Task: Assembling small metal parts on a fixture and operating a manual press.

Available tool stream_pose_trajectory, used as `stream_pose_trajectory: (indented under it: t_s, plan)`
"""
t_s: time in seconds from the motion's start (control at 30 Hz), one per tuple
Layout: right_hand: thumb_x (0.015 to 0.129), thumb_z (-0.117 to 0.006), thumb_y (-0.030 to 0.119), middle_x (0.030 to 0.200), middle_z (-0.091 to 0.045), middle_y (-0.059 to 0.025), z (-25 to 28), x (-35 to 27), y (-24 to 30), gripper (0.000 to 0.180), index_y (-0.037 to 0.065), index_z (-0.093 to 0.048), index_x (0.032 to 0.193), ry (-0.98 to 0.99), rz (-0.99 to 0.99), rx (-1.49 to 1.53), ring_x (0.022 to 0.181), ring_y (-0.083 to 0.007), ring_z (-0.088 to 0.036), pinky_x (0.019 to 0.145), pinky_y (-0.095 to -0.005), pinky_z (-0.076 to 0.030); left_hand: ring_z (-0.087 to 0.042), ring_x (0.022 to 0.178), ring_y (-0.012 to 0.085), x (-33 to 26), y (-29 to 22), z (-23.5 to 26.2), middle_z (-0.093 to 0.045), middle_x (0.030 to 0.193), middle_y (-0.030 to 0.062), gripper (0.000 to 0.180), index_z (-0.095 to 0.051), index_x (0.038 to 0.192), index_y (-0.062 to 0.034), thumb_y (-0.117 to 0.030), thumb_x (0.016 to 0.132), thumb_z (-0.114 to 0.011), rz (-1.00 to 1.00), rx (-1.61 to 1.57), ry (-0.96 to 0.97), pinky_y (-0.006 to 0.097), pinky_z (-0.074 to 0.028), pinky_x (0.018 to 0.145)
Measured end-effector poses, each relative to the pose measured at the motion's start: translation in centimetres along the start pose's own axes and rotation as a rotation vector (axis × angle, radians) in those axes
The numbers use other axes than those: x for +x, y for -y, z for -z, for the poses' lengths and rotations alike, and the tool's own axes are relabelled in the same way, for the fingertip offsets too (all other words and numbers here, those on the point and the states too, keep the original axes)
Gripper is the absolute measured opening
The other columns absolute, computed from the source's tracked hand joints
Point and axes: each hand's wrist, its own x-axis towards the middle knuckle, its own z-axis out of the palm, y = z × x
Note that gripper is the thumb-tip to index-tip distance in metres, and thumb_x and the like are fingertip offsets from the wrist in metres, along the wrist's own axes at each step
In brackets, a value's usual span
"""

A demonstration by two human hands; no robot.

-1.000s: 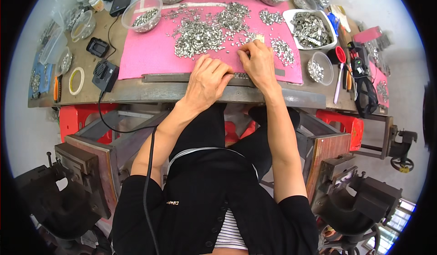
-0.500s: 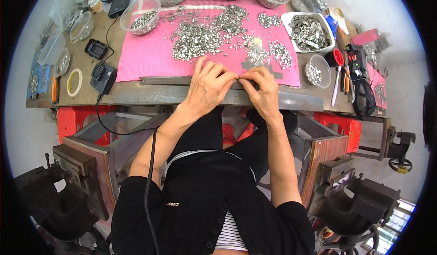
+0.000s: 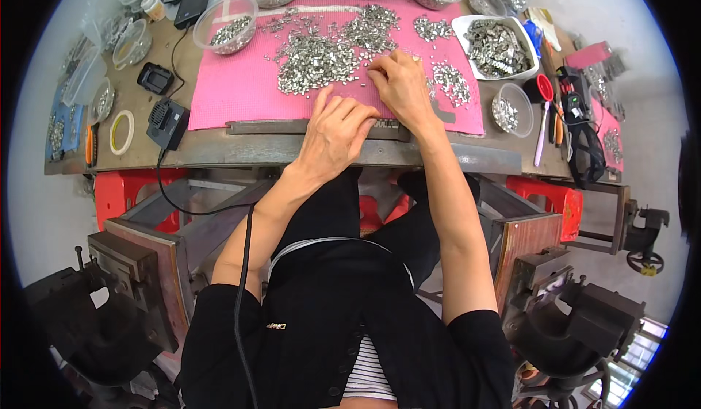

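My left hand [image 3: 336, 128] lies with curled fingers on a dark metal bar [image 3: 270, 126] at the front edge of a pink mat [image 3: 234, 95]. Whether it holds anything is hidden. My right hand [image 3: 401, 84] reaches further onto the mat. Its fingertips are pinched together at the edge of a wide pile of small silvery metal parts [image 3: 321, 58]. More loose parts [image 3: 449, 80] lie just right of that hand.
A white tray [image 3: 464, 25] and several clear bowls [image 3: 226, 25] of metal parts ring the mat; a small bowl [image 3: 511, 109] sits at its right. A black charger [image 3: 166, 120], tape roll [image 3: 122, 131] and red-handled tool [image 3: 544, 91] lie beside it. Red stools [image 3: 120, 190] and vises [image 3: 584, 321] stand below.
My right hand went from the pile back to the bar beside my left hand, then out to the pile again. My left hand stayed on the bar.
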Motion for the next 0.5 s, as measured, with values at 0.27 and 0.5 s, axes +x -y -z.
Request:
stream_pose_trajectory:
  t_s: [0.27,0.5]
  plan:
    - [0.088,-0.071,0.012,0.086,-0.064,-0.01,3.7,-3.4,2.0,0.008,0.004,-0.069,0.09,0.061,-0.095,0.195,0.086,-0.0289,-0.063,0.082,-0.0423,-0.043,-0.063,0.092,0.0257,-1.4,1.4,3.5,-0.07,0.096,0.0061,0.012,-0.072,0.101,-0.0084,-0.007,0.088,-0.07,0.097,0.037,-0.21,0.047,-0.041,0.101]
    - [0.08,-0.076,0.001,0.096,-0.066,-0.0091,5.1,-7.8,3.0,0.016,0.004,-0.068,0.093,-0.061,-0.062,0.216,0.088,-0.0289,-0.062,0.08,-0.039,-0.046,-0.055,0.11,0.0269,-5.9,3.3,8.5,-0.063,0.116,0.0065,0.037,-0.071,0.117,-0.0118,-0.024,0.083,-0.08,0.286,0.341,-0.151,0.043,-0.036,0.101]
